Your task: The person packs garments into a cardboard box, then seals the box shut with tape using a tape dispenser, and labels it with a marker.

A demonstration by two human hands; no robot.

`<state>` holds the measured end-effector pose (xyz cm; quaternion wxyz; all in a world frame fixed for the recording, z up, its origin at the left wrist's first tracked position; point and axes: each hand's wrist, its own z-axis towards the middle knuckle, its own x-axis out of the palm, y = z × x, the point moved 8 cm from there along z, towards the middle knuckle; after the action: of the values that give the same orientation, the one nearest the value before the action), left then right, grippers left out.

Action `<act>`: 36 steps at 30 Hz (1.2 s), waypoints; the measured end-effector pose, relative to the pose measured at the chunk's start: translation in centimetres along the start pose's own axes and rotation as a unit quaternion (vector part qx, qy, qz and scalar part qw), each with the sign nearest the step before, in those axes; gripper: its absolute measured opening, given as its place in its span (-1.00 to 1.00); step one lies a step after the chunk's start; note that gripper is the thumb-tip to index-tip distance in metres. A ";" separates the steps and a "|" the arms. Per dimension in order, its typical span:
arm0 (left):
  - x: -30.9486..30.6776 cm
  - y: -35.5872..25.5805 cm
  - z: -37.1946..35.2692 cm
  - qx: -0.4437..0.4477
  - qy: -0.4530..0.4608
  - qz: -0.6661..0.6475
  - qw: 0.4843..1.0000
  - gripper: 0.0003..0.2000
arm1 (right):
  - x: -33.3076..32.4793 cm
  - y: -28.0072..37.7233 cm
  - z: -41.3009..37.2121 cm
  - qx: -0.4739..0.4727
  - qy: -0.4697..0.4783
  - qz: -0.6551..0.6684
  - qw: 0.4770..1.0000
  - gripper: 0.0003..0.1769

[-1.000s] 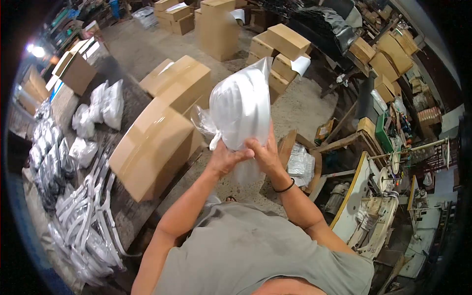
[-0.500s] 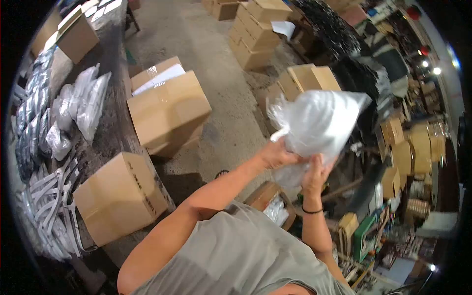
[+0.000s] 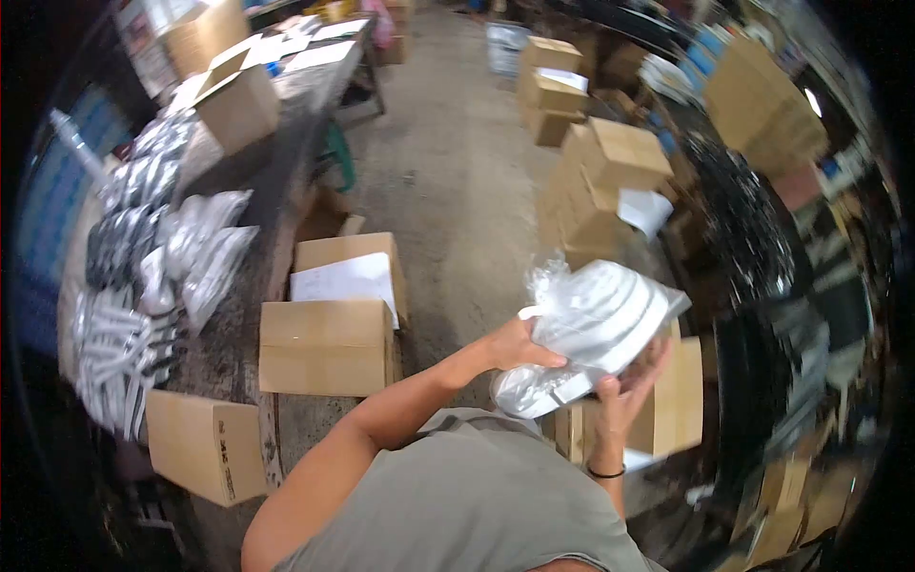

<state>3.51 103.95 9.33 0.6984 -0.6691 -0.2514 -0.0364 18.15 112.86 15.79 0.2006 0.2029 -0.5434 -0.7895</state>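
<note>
In front of my body I hold a clear plastic bag (image 3: 610, 310) packed with white, curved pieces I cannot name for certain. My left hand (image 3: 522, 345) is closed on the gathered left side of the bag, thumb lying across the plastic. Around its lower right side, my right hand (image 3: 626, 389) grips with bent fingers, some hidden behind the bag. Beneath the bag and the right hand stands a cardboard box with raised flaps (image 3: 679, 400), partly covered from view.
On the left, a long dark table (image 3: 250, 214) bears wrapped bundles (image 3: 195, 238) and white strips (image 3: 119, 348). Cardboard boxes (image 3: 324, 348) stand along its edge. Stacked cartons (image 3: 610, 162) and black plastic wrapping (image 3: 739, 214) line the right side of the concrete aisle (image 3: 448, 172).
My view has turned, bringing more of the aisle into sight. The bag has come lower and tilted in my hands, showing the white pieces more plainly. Both hands keep their hold.
</note>
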 end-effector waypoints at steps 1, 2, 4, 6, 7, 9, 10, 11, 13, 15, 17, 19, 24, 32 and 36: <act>-1.2 -0.9 1.2 -0.014 -0.006 -0.014 1.000 -0.31 | 0.5 0.2 3.2 -0.015 0.023 -0.008 1.000 0.37; -3.2 -2.0 2.4 0.001 -0.041 -0.010 0.999 -0.31 | 0.6 -0.7 6.6 -0.057 0.049 -0.023 0.997 0.35; -6.0 -3.0 4.9 0.005 -0.029 0.123 0.992 -0.25 | 2.7 -0.6 12.8 -0.097 0.151 -0.120 0.976 0.28; -8.9 -4.4 5.3 -0.031 -0.083 0.157 0.984 -0.26 | 5.7 -0.8 17.4 -0.183 0.213 -0.178 0.943 0.15; -10.6 -4.9 6.1 -0.042 -0.087 0.135 0.986 -0.27 | 9.0 -1.3 19.5 -0.202 0.300 -0.185 0.914 0.09; -14.6 -5.6 7.7 -0.047 -0.103 0.112 0.987 -0.28 | 15.4 -1.9 22.9 -0.165 0.413 -0.119 0.888 -0.03; -17.4 -5.3 8.2 -0.055 -0.136 0.127 0.981 -0.29 | 18.2 -2.5 24.6 -0.170 0.422 -0.113 0.883 -0.03; -20.1 -5.3 8.4 -0.062 -0.166 0.142 0.974 -0.29 | 21.0 -3.1 25.9 -0.188 0.440 -0.112 0.871 -0.04; -24.1 -8.2 8.2 -0.031 -0.207 0.129 0.969 -0.34 | 26.8 -3.4 28.2 -0.231 0.463 -0.105 0.849 -0.05; -28.2 -11.7 8.7 0.005 -0.239 0.103 0.965 -0.39 | 32.4 -3.7 30.8 -0.262 0.469 -0.120 0.835 -0.05; -32.0 -13.8 9.1 -0.006 -0.265 0.084 0.961 -0.39 | 37.7 -2.8 33.4 -0.272 0.485 -0.101 0.825 -0.07; -35.6 -15.6 9.3 -0.001 -0.292 0.103 0.951 -0.38 | 42.2 -2.1 35.6 -0.268 0.509 -0.076 0.815 -0.08; -45.5 -23.4 4.6 0.074 -0.434 0.178 0.880 -0.38 | 54.8 -2.1 41.4 -0.264 0.507 0.046 0.819 -0.11; -55.0 -36.5 -13.8 0.016 -0.829 0.143 0.540 -0.32 | 76.6 -8.8 50.9 -0.244 0.620 0.036 0.745 -0.46; -55.0 -46.2 -17.3 0.078 -0.880 0.244 0.399 -0.43 | 87.6 -9.9 53.7 -0.205 0.647 0.032 0.734 -0.58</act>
<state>-57.04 67.02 30.04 0.1186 -0.3054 -0.5546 0.7649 -85.04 110.81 15.14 0.5651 0.6013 -0.1138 -0.5533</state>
